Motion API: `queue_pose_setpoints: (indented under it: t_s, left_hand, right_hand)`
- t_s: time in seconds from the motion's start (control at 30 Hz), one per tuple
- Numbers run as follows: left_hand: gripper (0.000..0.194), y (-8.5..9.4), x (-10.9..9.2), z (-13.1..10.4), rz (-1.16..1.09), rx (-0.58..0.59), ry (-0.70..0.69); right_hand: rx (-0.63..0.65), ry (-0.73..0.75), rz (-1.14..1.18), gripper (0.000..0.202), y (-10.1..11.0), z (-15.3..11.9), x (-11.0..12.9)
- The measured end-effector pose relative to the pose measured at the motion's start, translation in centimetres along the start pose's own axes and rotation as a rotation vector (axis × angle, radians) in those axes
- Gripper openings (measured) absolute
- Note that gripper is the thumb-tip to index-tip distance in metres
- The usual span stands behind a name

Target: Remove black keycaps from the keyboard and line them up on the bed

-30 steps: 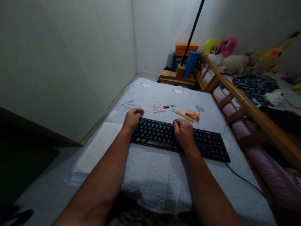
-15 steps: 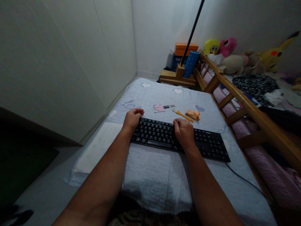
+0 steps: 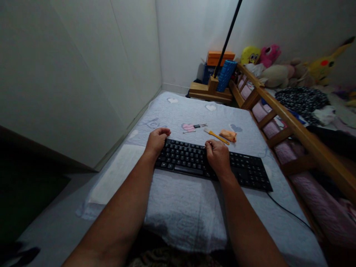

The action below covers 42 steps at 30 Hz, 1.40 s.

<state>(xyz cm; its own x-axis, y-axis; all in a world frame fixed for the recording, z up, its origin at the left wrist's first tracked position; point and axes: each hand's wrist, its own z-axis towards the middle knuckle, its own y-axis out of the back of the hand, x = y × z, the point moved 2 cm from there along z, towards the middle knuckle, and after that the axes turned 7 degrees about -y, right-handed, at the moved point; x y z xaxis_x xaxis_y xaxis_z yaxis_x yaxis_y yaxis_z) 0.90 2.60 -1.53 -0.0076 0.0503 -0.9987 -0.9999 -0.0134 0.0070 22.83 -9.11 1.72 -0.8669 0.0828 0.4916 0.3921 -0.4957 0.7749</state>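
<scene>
Wall pale at the far end, tall light panels along the left, everything dimly lit. To the right, a wooden bed rail, with soft toys heaped beyond. Between panels and rail, a worktop dressed in pale blue quilted cloth printed with hearts; past its far edge, a wooden stand with a slanting black pole. Lying flat across the middle of the worktop, a black keyboard, cable running off to the near right. Beside the left forearm, a flat white sheet, paper or cloth.

Step in hand, as a judgement: close handwork at the keyboard, with both hands set against it. Called for from here, probably: a steady left side and a light, exact right touch. At the far left corner, the left hand, fingers curled towards the thumb; cannot tell whether gripping anything. Over the keyboard right of centre, the right hand, fingers curled in, perhaps pinching something too small to make out.

Beyond the keyboard, a crumpled orange bundle, a yellow brush just beside, a prong-ended tool, and smallest, a thin stick.
</scene>
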Motion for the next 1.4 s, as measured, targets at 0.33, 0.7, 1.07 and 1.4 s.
queue_pose_setpoints:
  t_s: [0.33, 0.7, 1.07, 1.4]
  left_hand:
    - [0.030, -0.02, -0.04, -0.01, -0.010, -0.001, -0.003]
    - [0.032, -0.02, 0.20, 0.09, -0.006, 0.007, -0.005]
    - [0.031, -0.01, 0.18, 0.08, -0.009, 0.002, -0.004]
    - [0.030, -0.04, 0.33, 0.15, -0.019, 0.005, -0.007]
  right_hand:
    - [-0.003, -0.005, 0.001, 0.021, 0.10, 0.01, 0.10]
    - [-0.001, -0.010, 0.020, 0.021, 0.12, -0.02, 0.10]
    - [0.001, 0.030, 0.023, 0.021, 0.13, -0.06, 0.24]
    - [0.011, 0.025, 0.000, 0.021, 0.06, -0.04, 0.15]
